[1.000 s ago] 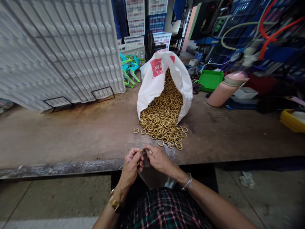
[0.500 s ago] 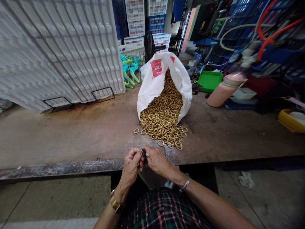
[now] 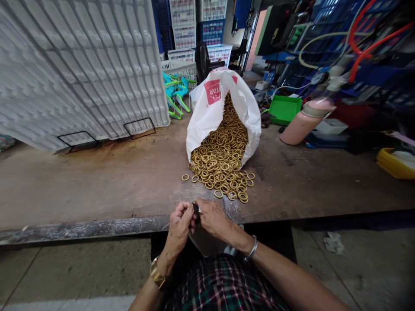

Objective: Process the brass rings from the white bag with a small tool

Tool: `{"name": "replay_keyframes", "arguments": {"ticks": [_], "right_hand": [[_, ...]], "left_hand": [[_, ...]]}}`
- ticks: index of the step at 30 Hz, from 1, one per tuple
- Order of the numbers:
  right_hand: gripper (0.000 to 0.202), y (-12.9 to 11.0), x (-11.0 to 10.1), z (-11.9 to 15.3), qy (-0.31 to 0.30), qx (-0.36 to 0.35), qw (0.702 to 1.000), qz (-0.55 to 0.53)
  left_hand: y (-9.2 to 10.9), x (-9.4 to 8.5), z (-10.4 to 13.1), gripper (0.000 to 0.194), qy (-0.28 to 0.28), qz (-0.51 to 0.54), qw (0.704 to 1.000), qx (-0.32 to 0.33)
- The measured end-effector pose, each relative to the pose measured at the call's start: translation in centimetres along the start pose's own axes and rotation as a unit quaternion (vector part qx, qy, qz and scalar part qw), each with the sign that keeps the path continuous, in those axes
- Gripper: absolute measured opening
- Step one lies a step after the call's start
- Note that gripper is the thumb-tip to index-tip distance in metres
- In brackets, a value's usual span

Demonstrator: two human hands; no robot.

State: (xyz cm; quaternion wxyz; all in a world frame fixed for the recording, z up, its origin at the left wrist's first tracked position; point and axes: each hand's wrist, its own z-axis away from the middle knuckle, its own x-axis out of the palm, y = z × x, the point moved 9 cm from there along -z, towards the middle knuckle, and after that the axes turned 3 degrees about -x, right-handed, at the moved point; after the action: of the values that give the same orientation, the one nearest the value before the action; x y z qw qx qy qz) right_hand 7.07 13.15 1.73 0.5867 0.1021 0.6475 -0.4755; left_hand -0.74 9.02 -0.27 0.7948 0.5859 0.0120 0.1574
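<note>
My left hand (image 3: pixel 180 223) is closed in a pinch at the front edge of the bench. What sits in its fingertips is too small to make out. My right hand (image 3: pixel 214 219) is closed on a small dark piece (image 3: pixel 196 207), its fingertips meeting those of my left hand. A bit of white shows beside that piece, under the right fingers. Just beyond both hands, a heap of brass-coloured rings (image 3: pixel 220 166) spills out of a white plastic bag (image 3: pixel 205 119) lying with its mouth towards me. A few rings lie loose at the heap's near side.
Ribbed white trays (image 3: pixel 97 65) stand on edge at the left of the wooden bench (image 3: pixel 81 185), in black wire stands. To the right are a green tray (image 3: pixel 285 110), a pink bottle (image 3: pixel 303 125) and a yellow tray (image 3: pixel 394 164). Stacked crates (image 3: pixel 184 26) stand behind.
Both hands stay together in nearly the same place, with slight finger movement. A gold glint seen low in my left hand earlier no longer shows. The heap and bag look unchanged.
</note>
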Motion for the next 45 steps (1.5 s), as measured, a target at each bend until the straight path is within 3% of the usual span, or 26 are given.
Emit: {"name": "replay_keyframes", "arguments": {"ticks": [17, 25, 30, 36, 40, 45], "right_hand": [[0.023, -0.5, -0.3, 0.1, -0.014, 0.012, 1.0, 0.022], [0.022, -0.1, -0.6, -0.5, -0.03, -0.024, 0.998, 0.05], [0.025, 0.7, -0.9, -1.4, 0.001, 0.003, 0.997, 0.08], [0.032, 1.0, -2.4, -4.2, 0.073, 0.046, 0.985, 0.147], [0.034, 1.6, -2.5, -6.6, 0.064, 0.08, 0.978, 0.182], [0.025, 1.4, -2.3, -8.0, 0.062, 0.071, 0.977, 0.193]], "left_hand": [[0.1, -0.5, 0.1, 0.036, 0.054, -0.018, 0.998, 0.009], [-0.5, -0.3, 0.7, 0.037, 0.044, -0.034, 0.998, 0.013], [-0.9, 0.1, 0.5, 0.03, -0.004, 0.072, 0.997, -0.02], [-0.4, -0.6, -0.3, 0.027, -0.004, 0.225, 0.974, -0.039], [-0.6, -1.0, -0.6, 0.026, 0.003, 0.264, 0.963, -0.056], [-0.5, -1.0, -0.6, 0.024, -0.014, 0.285, 0.956, -0.067]]}}
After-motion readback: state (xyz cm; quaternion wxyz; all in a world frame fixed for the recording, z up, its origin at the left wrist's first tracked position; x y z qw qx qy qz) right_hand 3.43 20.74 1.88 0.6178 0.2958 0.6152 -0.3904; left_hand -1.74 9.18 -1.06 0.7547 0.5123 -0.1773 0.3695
